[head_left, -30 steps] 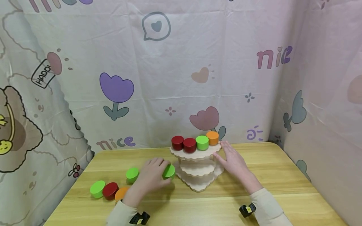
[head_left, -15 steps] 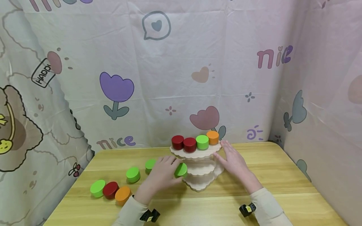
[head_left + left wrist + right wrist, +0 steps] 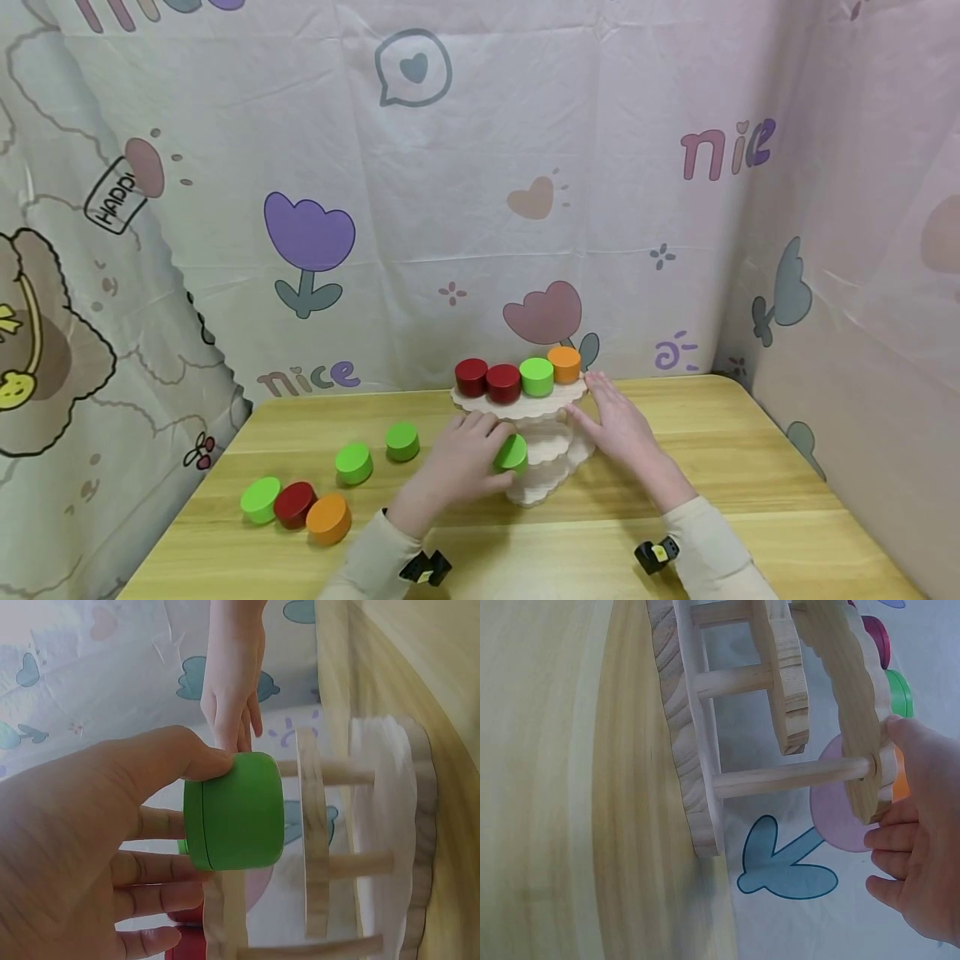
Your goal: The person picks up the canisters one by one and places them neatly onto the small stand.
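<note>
My left hand (image 3: pixel 466 460) holds a short green cylinder (image 3: pixel 238 812), with the thumb on one side and the fingers on the other. A thin seam runs round it near one end. In the head view it overlaps the lower tiers of a pale wooden tiered stand (image 3: pixel 544 439) with scalloped edges. My right hand (image 3: pixel 621 429) grips the right edge of the stand's top tier (image 3: pixel 862 712), the thumb at the front rim and the fingers at the side. On that tier sit two dark red cylinders (image 3: pixel 503 383), a green one (image 3: pixel 537 377) and an orange one (image 3: pixel 564 365).
Left of the stand, several loose cylinders lie on the wooden table (image 3: pixel 570 558): green ones (image 3: pixel 402 442), a dark red one (image 3: pixel 295 505) and an orange one (image 3: pixel 328 519). A printed cloth (image 3: pixel 465 167) hangs behind and at both sides.
My left hand has carried the green cylinder rightward, from beside the stand to in front of its lower tiers. The right hand has stayed at the top tier.
</note>
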{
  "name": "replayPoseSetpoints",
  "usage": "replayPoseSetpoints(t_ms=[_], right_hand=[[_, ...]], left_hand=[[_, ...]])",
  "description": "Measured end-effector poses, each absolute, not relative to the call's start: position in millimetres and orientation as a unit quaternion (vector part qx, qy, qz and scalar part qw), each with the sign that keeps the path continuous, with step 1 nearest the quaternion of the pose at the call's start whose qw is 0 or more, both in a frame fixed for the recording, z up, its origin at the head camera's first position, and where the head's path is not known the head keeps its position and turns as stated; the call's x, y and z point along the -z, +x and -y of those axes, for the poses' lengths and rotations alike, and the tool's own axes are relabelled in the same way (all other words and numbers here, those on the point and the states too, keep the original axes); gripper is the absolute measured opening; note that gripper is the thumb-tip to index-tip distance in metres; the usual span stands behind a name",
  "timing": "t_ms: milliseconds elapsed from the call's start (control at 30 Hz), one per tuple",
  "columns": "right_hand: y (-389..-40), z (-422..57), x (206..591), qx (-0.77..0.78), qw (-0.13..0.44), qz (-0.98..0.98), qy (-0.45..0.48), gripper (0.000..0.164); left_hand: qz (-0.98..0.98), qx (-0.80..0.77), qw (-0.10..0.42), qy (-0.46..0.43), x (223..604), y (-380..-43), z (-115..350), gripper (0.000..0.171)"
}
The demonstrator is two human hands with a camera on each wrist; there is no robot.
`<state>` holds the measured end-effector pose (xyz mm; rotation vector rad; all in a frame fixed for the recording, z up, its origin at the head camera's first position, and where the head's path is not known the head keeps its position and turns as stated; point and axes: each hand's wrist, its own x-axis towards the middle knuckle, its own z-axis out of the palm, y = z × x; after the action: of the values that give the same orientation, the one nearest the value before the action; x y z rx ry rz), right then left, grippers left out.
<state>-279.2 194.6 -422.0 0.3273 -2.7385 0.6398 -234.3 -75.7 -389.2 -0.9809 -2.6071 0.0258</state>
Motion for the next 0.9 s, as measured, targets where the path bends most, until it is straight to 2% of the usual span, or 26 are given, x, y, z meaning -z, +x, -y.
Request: replayPoseSetpoints(t_ms=[233,567,900], right_hand=[[-280.3,-194.6,422.2,-0.224,0.155,0.955,0.114,0.085],[-280.0,-195.2,423.3,-0.222,0.16,0.955,0.117,0.085],[-279.8,-195.3,423.9,-0.226,0.166,0.953,0.118,0.084]], left_hand=[[0.92,-0.018,0.171,-0.351,391.4,-234.7,62.1,0.06],[0.911,-0.05,0.197,-0.36,393.4,-234.9,47.9,0.049],[0.908,-0.059,0.209,-0.359,396.3,-234.5,36.4,0.051]])
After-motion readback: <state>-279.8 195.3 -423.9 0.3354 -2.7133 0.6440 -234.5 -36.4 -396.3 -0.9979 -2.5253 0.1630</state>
